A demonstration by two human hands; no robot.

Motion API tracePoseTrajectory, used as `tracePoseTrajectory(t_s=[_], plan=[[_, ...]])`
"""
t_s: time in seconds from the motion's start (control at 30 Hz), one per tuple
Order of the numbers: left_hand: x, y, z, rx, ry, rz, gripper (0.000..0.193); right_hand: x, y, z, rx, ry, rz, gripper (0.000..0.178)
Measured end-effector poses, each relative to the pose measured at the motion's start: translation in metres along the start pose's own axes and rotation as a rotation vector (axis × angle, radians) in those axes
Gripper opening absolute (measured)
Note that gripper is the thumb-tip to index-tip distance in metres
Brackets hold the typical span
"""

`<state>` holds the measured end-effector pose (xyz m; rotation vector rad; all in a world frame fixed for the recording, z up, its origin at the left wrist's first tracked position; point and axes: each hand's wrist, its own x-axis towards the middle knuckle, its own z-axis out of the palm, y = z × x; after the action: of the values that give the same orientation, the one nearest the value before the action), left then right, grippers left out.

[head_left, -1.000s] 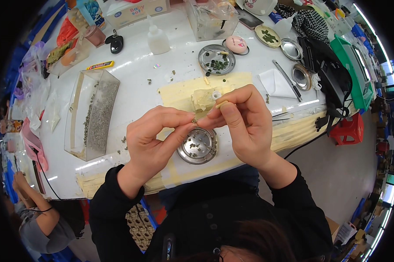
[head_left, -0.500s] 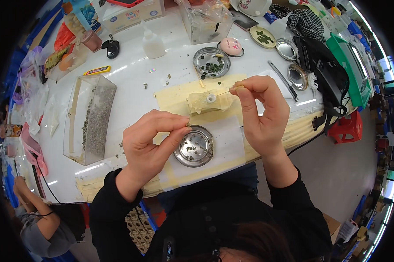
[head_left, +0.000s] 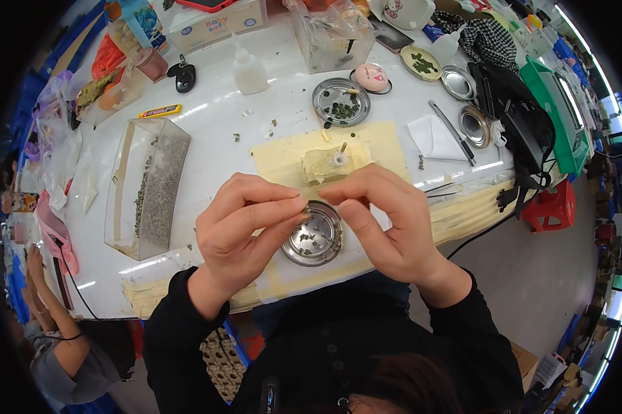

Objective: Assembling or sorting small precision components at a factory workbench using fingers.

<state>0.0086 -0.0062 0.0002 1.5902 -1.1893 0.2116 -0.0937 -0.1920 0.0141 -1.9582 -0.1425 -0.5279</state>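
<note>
My left hand (head_left: 238, 224) is closed in a pinch above a round metal dish (head_left: 312, 257). What sits between its fingertips is too small to make out. My right hand (head_left: 392, 228) is close beside it, thumb and forefinger apart, nothing visible in them. Small dark green bits (head_left: 307, 239) lie in the dish. Just beyond the hands is a block wrapped in yellowish tape (head_left: 318, 168), with a white round opening (head_left: 339, 160) on top. A thin stick (head_left: 343, 148) stands up at that opening.
A clear bin of grey-green bits (head_left: 161, 200) stands at the left. Farther back are a metal dish of green pieces (head_left: 342, 110), a squeeze bottle (head_left: 249, 72) and a pink case (head_left: 371, 77). Tweezers (head_left: 440, 190) lie right. A co-worker's arm (head_left: 66, 345) shows lower left.
My right hand has come down and left, toward my left fingertips. The thin stick it held now stands at the taped block. My left hand stays nearly in place, still pinching.
</note>
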Motion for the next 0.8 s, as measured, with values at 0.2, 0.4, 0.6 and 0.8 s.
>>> tracePoseTrajectory(t_s=[0.2, 0.4, 0.6, 0.8], plan=[[0.001, 0.001, 0.0, 0.059, -0.033, 0.088, 0.03, 0.0, 0.003, 0.011, 0.668, -0.187, 0.428, 0.012], [0.0, 0.003, 0.002, 0.129, -0.012, 0.098, 0.029, -0.001, 0.01, 0.016, 0.487, -0.077, 0.295, 0.01], [0.001, 0.003, 0.003, 0.174, 0.006, 0.085, 0.027, 0.001, 0.009, 0.021, -0.153, 0.071, -0.139, 0.009], [0.001, -0.002, 0.001, -0.008, -0.02, 0.06, 0.026, -0.003, 0.007, 0.018, 0.723, -0.098, 0.464, 0.008]])
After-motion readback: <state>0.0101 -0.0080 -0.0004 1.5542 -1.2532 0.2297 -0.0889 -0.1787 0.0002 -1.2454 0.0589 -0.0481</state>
